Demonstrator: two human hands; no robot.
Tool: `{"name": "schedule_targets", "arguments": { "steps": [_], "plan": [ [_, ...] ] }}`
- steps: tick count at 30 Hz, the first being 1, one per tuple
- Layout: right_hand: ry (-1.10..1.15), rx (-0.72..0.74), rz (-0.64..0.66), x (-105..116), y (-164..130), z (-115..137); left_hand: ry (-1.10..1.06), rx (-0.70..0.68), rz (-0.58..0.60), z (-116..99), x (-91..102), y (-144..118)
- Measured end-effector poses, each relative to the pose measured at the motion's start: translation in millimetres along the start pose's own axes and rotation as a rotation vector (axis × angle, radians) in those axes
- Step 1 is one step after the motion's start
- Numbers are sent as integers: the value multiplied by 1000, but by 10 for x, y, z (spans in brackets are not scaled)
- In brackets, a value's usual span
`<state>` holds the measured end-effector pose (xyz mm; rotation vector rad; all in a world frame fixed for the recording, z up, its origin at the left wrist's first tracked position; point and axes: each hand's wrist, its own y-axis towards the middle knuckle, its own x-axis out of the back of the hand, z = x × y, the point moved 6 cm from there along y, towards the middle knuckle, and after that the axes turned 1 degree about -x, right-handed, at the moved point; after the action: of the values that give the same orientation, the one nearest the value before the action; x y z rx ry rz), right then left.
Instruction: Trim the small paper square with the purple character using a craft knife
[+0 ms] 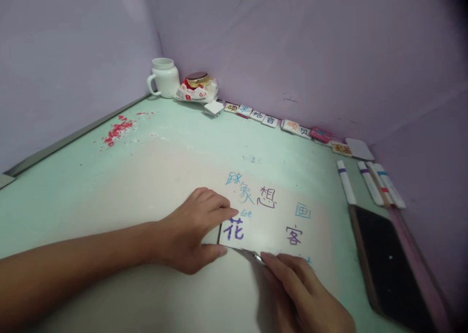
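The left hand is partly open at 9 o'clock of the lettered white sheet, its thumb and forefinger parted: the forefinger rests on the top near a purple character, while the thumb touches the lower left corner. The other fingers curl together behind the forefinger. Its forearm comes in low from 8 o'clock, laid nearly flat above the tabletop, with the fingertips toward 3 o'clock. The right hand, at 5 o'clock of the sheet, is closed in a pinch on a slim metallic tool, whose tip meets the sheet's near edge; how the lower fingers sit is hidden. That hand enters from 5 o'clock, back of the hand uppermost, forefinger reaching toward 10 o'clock. The sheet lies flat before the person, with blue and purple characters on and around it. From it, a dark phone lies at 3 o'clock, pens at 2, a row of small cards at 12 to 1, a white mug at 11, and red flakes at 10.
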<state>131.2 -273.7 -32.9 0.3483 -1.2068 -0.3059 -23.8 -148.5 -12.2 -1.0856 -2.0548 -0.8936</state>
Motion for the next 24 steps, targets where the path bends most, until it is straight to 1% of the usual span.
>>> {"name": "schedule_targets", "arguments": {
  "steps": [6,12,16,22,24],
  "plan": [
    [-20,59,-84,33,70,73,81,-14,19,-1,-30,15],
    [-65,64,-131,35,92,103,79,-21,-32,3,-51,13],
    [-46,47,-124,17,104,115,70,-16,-62,23,-64,5],
    [-44,49,-114,10,120,129,64,3,-11,0,-56,24],
    [-48,37,-99,1,128,125,63,-10,-23,-12,-44,26]
  ]
}}
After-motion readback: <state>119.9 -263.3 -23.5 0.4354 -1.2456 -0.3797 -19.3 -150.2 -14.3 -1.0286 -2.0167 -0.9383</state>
